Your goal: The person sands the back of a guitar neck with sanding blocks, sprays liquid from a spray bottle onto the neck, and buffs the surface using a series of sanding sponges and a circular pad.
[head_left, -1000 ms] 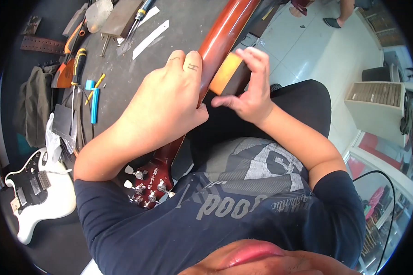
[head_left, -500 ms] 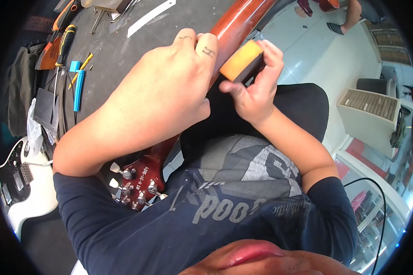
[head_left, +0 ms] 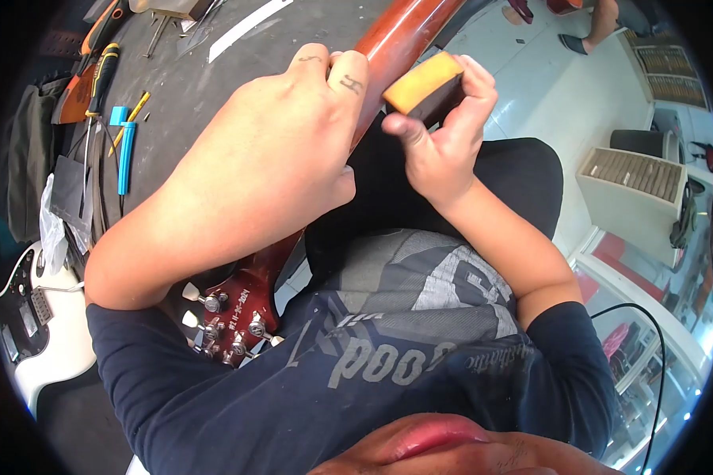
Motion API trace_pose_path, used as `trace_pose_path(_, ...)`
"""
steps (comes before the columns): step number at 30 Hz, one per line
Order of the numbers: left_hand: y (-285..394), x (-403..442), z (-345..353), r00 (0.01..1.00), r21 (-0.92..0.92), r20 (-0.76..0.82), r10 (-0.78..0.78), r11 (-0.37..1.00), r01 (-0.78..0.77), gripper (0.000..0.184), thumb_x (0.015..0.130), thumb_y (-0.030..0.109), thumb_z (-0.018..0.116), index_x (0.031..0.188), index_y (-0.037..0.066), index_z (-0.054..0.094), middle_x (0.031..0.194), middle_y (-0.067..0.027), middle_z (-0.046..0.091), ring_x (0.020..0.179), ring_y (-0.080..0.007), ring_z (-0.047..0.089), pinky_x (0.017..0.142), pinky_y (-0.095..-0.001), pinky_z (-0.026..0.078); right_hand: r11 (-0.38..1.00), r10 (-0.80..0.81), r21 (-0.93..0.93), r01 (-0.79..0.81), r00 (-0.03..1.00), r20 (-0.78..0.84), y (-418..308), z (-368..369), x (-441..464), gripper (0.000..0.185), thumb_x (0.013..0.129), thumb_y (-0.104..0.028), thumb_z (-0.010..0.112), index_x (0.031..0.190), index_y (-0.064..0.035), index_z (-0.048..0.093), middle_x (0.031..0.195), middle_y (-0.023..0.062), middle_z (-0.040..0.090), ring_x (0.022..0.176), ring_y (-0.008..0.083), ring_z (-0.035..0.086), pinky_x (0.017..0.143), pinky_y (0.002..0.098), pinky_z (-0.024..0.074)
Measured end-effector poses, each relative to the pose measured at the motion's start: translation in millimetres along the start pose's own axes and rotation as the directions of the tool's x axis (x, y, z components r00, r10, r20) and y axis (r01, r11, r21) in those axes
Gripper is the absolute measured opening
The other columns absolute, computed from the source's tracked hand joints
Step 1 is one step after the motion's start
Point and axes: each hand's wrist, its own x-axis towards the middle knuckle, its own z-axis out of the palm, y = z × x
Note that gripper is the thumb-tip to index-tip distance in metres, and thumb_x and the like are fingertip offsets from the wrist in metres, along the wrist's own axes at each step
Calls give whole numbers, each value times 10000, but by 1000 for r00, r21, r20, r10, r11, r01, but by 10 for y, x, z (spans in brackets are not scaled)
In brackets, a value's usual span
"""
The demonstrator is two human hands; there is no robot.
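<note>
A reddish-brown guitar neck (head_left: 408, 33) is being gripped by the left hand (head_left: 273, 146), fingers curled around it; by the right hand (head_left: 445, 154), a yellow-and-dark block (head_left: 425, 84) is held between thumb and fingers, right beside the neck, contact impossible to tell. The headstock (head_left: 249, 305) is seen below the left forearm, and tools (head_left: 103, 75) are spread on the dark table (head_left: 194, 91).

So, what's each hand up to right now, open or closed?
Left hand: closed on the guitar neck.
Right hand: holding a yellow-and-dark block.
</note>
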Motion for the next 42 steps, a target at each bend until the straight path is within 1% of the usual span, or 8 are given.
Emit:
trace_pose_path(18, -15, -9, 5, 999, 18, -35, 23, 1000, -22, 714, 676, 68, 872, 1286, -34, 515, 1118, -241, 617, 960, -459, 705, 842, -498, 594, 998, -54, -26, 56, 996, 64, -174, 3, -2, 1043, 838, -585, 886, 1478, 76, 396, 1408, 227, 461, 1284, 351, 547, 1118, 448, 460)
trace_pose_path(22, -23, -9, 16, 998, 11, -42, 42, 999, -42, 725, 673, 75, 874, 1296, -26, 517, 1114, -236, 623, 953, -458, 706, 838, -500, 594, 987, 128, 92, -131, 991, 34, -162, -10, 9, 1037, 851, -566, 888, 1485, 76, 376, 1398, 218, 472, 1274, 343, 564, 1110, 433, 468)
trace_pose_path(25, -29, -9, 10, 998, -1, -48, 43, 999, -43, 734, 675, 79, 876, 1307, -22, 517, 1106, -235, 625, 947, -457, 706, 832, -499, 595, 996, -66, -51, 69, 996, 68, -189, -15, 22, 984, 875, -553, 874, 1459, 76, 394, 1387, 214, 483, 1248, 328, 584, 1096, 416, 481)
trace_pose_path(27, -20, -7, 5, 999, 14, -28, 38, 999, -37, 738, 674, 77, 872, 1312, -27, 517, 1110, -236, 627, 947, -455, 706, 829, -499, 595, 967, 207, 139, -212, 977, 48, -128, -23, 41, 1026, 846, -571, 890, 1473, 75, 398, 1405, 218, 464, 1283, 350, 553, 1120, 445, 458)
trace_pose_path(31, -37, -4, 28, 998, 0, -52, 39, 999, -39, 732, 679, 76, 869, 1311, -35, 517, 1110, -236, 627, 939, -454, 706, 819, -500, 595, 998, -57, 6, 57, 994, 90, -289, -8, -6, 922, 895, -526, 864, 1437, 75, 421, 1371, 211, 493, 1235, 338, 583, 1089, 421, 482)
trace_pose_path(35, -30, -20, 25, 998, 25, -41, 42, 999, -41, 730, 680, 78, 874, 1305, -39, 516, 1110, -238, 627, 929, -454, 707, 810, -499, 596, 988, 138, 63, -144, 986, 88, -170, -54, 35, 953, 889, -537, 863, 1459, 79, 412, 1379, 215, 487, 1253, 356, 567, 1101, 436, 470)
trace_pose_path(38, -36, -7, 11, 998, 24, -39, 39, 999, -38, 730, 679, 83, 881, 1301, -35, 518, 1112, -239, 628, 925, -453, 708, 809, -497, 597, 996, -80, -36, 85, 989, 125, -267, -47, -3, 941, 891, -545, 855, 1451, 78, 427, 1368, 210, 490, 1257, 346, 569, 1098, 428, 471)
trace_pose_path(42, -20, -14, 10, 999, 13, -22, 26, 1000, -26, 728, 677, 87, 884, 1295, -30, 517, 1113, -238, 630, 929, -454, 706, 817, -499, 596, 997, 22, 67, -29, 995, 101, -138, -68, 49, 1008, 835, -584, 882, 1476, 63, 452, 1389, 224, 493, 1278, 368, 555, 1111, 461, 463)
